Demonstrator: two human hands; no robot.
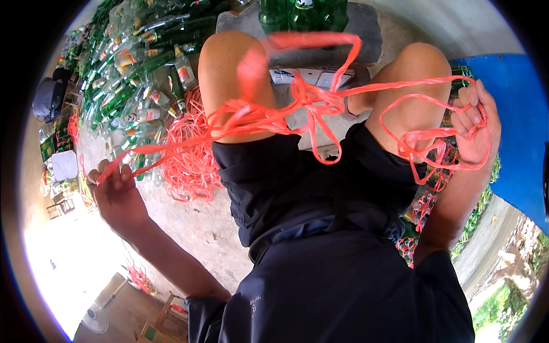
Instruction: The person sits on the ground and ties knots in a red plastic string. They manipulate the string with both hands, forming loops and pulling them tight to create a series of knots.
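Red plastic twine [320, 103] stretches in a loose, knotted tangle between my hands, above my knees. My left hand [117, 194], out to the left, is closed on one end of it. On the right, my right hand [473, 126] has its fingers curled round the other strands, and several loops hang beside the palm. Part of the twine near my left knee is smeared by motion. A large heap of the same red twine [191, 154] lies on the floor to the left of my legs.
A big pile of green and clear glass bottles [131, 80] fills the far left. Green bottles [303, 14] stand on a grey slab [363, 34] ahead of my knees. At the right is a blue panel [514, 114]; bottles with red twine lie below it. A fan [95, 317] stands lower left.
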